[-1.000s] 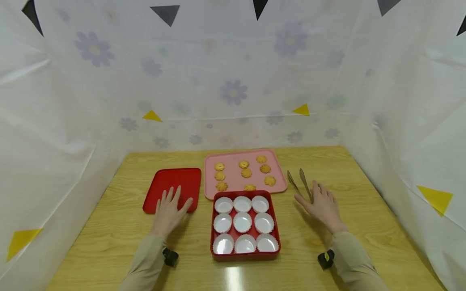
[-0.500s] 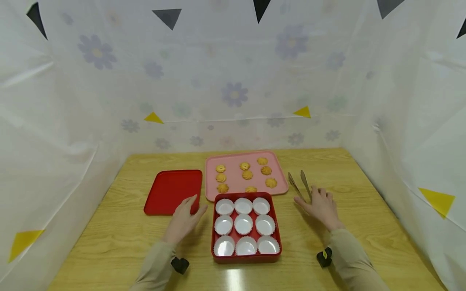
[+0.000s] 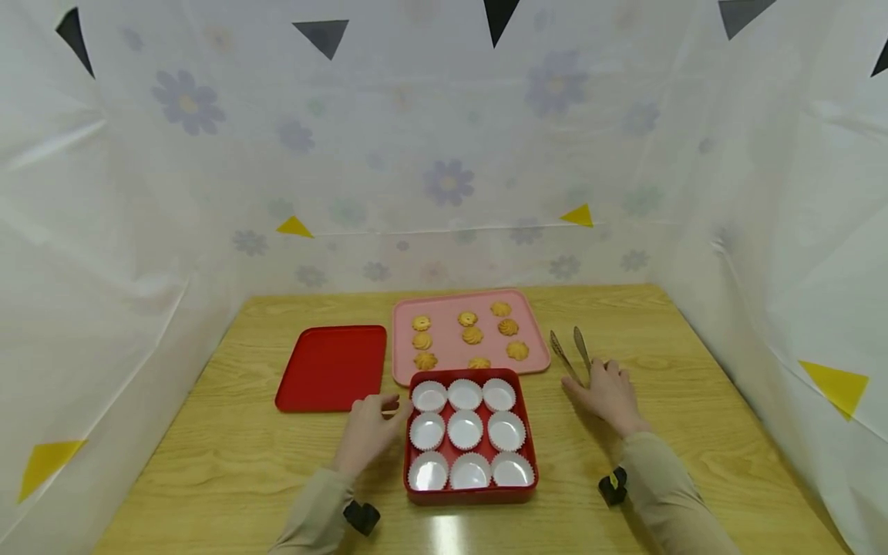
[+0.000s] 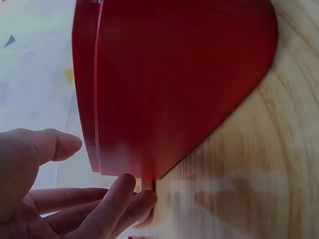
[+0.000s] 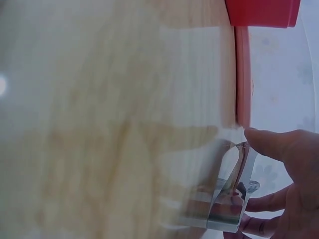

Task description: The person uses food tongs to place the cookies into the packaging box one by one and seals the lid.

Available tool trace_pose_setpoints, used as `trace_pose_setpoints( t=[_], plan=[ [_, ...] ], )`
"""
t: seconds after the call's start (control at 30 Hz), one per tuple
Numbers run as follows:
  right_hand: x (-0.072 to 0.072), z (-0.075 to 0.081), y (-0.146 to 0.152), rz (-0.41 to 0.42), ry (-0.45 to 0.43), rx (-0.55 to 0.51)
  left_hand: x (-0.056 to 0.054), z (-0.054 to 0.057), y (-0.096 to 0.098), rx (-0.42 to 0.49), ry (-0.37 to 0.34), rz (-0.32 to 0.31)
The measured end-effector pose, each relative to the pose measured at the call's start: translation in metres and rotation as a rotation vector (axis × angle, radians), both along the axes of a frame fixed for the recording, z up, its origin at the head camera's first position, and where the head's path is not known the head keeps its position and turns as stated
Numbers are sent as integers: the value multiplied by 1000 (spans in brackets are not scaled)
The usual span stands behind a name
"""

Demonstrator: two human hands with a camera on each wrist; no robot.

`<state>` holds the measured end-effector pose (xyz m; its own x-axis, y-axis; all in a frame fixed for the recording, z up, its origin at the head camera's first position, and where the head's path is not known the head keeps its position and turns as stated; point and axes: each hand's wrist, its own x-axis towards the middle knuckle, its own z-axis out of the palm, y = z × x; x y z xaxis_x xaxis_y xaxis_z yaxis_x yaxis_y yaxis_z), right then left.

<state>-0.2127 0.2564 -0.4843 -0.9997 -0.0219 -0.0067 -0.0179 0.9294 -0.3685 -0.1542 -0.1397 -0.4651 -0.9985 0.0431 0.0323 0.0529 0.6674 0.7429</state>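
Note:
A red square box [image 3: 472,497] holds several white fluted paper cups [image 3: 465,429] in rows. My left hand [image 3: 368,435] is at its left side, with bent fingers close to the wall. In the left wrist view the thumb [image 4: 62,144] stands apart from the fingers [image 4: 117,199]; whether they touch the box cannot be told. Metal tongs [image 3: 581,351] lie on the table to the right, tips pointing away. My right hand [image 3: 610,397] holds them near the bend, thumb [image 5: 269,142] on one side and fingers [image 5: 269,201] on the other.
Behind the box sits a pink tray [image 3: 444,304] with several piped cookies [image 3: 472,335]. A flat red tray or lid [image 3: 333,370] lies at the left. All are on a wooden table [image 3: 229,462], with a flowered white sheet [image 3: 388,139] behind.
My left hand has moved right and nearer, from over the red tray to the box's left side, its fingers bending. My right hand's fingers have curled in around the tongs.

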Motion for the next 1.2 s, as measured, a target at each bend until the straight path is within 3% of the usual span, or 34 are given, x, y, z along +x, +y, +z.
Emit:
trace_pose_setpoints(
  t=[0.2,0.37,0.77,1.2],
  plan=[
    [-2,0,-1,-4,-30,-9,2,-1,6,19,-28,-5],
    [-4,1,-1,-13,-47,-26,2,-3,9,27,4,-13],
    [-8,0,-1,-6,-3,-25,3,-3,9,34,45,-61],
    [-1,-2,3,-12,57,-120,5,-4,8,46,33,-69]
  ],
)
